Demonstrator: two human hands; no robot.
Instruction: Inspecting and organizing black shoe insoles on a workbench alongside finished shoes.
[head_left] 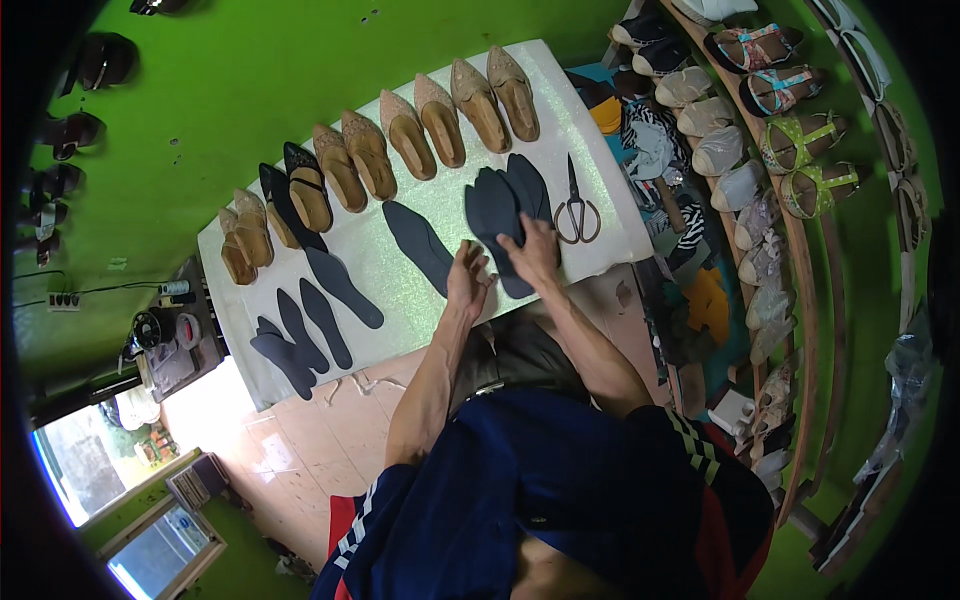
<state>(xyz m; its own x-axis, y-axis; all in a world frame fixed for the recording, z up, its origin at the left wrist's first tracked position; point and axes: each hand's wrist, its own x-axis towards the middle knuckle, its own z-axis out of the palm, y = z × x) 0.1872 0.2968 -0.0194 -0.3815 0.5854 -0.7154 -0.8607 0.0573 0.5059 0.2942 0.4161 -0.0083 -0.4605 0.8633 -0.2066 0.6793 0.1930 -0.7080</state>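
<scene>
Several dark grey shoe insoles [492, 205] lie overlapping in a fan on the white table, right of the middle. My right hand [533, 252] is on their near part, thumb and fingers curled on one insole; its fingertips are partly hidden. Beside it, my left hand [469, 280] is open, fingers bent and apart. It is nearest the heel end of another dark insole pair [418, 245], and I see nothing held in it. To the right of the fan lies a pair of scissors [576, 212] with large loop handles, blades pointing away from me.
Tan and black pointed slip-on shoes [435, 120] line the far edge of the white table [440, 330]. More dark insoles [325, 320] lie at its left. Shoe racks [800, 300] rise on the right, beside a heap of fabric scraps [655, 140]. A small fan [150, 328] stands at far left.
</scene>
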